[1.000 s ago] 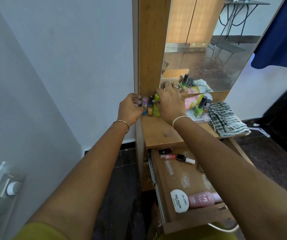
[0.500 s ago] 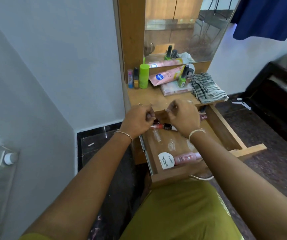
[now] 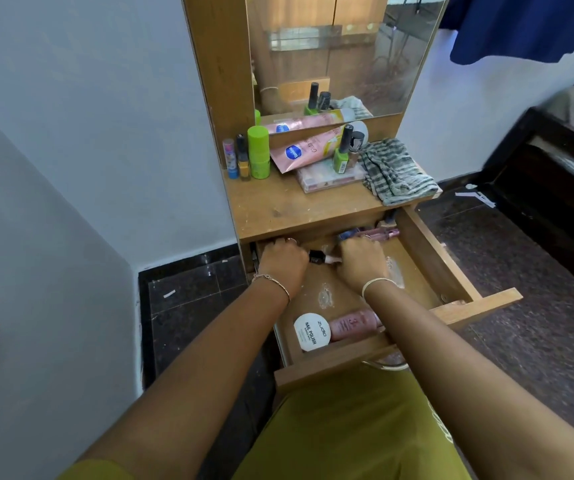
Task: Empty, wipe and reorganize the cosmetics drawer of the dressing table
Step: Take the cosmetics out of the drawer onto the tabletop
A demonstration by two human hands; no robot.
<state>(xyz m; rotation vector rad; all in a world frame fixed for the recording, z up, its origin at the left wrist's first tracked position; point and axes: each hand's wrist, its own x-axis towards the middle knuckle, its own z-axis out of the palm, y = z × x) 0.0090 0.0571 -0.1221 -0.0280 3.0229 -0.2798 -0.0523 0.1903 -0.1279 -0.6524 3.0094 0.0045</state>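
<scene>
The wooden drawer (image 3: 432, 261) of the dressing table stands pulled out toward me. Both hands reach into its back part. My left hand (image 3: 284, 263) is curled at the back left corner, over one end of a nail polish bottle (image 3: 323, 258) whose black cap and pale tip show between the hands. My right hand (image 3: 361, 263) is curled palm down beside that tip, its fingertips near purple and blue items (image 3: 375, 233) under the tabletop; what it holds is hidden. At the drawer's front lie a white round tub (image 3: 311, 332) and a pink bottle (image 3: 355, 322).
On the tabletop (image 3: 289, 209) stand a green stick (image 3: 258, 152), two small bottles (image 3: 237, 159), a pink tube (image 3: 308, 148), a green polish bottle (image 3: 342, 157) on a clear case (image 3: 323, 180), and a striped cloth (image 3: 394, 171). Mirror (image 3: 330, 46) behind; bed frame (image 3: 555, 161) right; wall left.
Both hands left the bottles at the tabletop's back left, came down and now reach into the back of the open drawer. The view has tilted down with them.
</scene>
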